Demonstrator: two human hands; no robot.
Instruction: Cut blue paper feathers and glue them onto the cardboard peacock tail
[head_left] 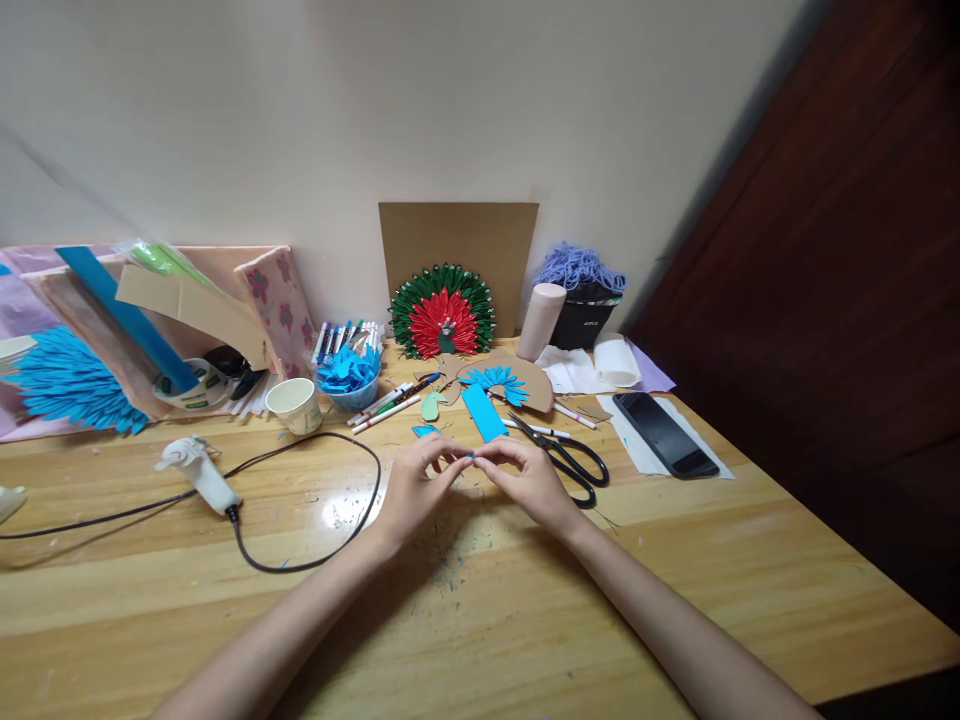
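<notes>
My left hand [424, 483] and my right hand [527, 482] meet over the wooden table [480, 620], thumbs and fingers pinched on one small blue piece [472, 456] between them. Most of that piece is hidden by the fingertips. Just beyond it lies a blue strip [484, 413], with a folded blue piece [425, 430] to its left. Black-handled scissors [574, 462] rest to the right of my right hand. Farther back, blue petals [498, 381] are fanned on a cardboard shape [534, 384]. A green paper cutout [433, 405] lies left of them.
A white glue gun [201, 476] and its black cord lie at left. Behind are a paper cup [294, 405], a bowl of blue pieces [349, 380], markers and a red-green peacock craft [444, 318] against cardboard [465, 235]. A phone [664, 434] lies at right.
</notes>
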